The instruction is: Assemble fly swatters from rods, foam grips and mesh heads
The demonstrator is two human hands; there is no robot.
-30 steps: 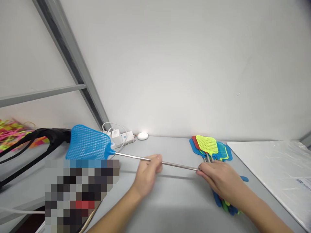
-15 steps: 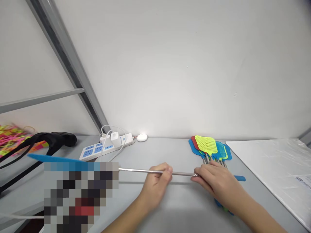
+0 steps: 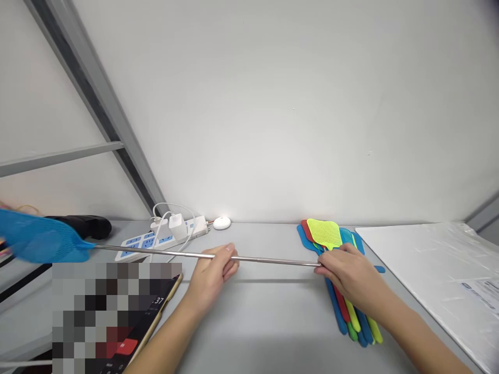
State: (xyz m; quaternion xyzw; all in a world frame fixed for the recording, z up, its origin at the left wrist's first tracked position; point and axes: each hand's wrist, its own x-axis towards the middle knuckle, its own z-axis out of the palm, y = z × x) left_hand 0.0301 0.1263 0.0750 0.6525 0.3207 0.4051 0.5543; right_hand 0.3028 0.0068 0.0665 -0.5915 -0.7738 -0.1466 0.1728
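Note:
A blue fly swatter with a thin metal telescopic rod is stretched across the front of me, its mesh head at the far left. My left hand is closed around the middle of the rod. My right hand grips the handle end, and a blue handle tip pokes out beyond it. Behind and below the right hand lies a pile of fly swatters in blue, red, yellow and green; its upper yellow head shows. Their handles point toward me, and the hand hides their middle.
At the left lies a phone, partly pixelated. A white power strip with chargers and cables runs along the wall beside a small white oval case. A black object sits further left. White wrapped sheets cover the right side.
My left hand has moved left and slightly up along with the swatter head. A longer stretch of rod now shows between head and hands. The view has shifted a little.

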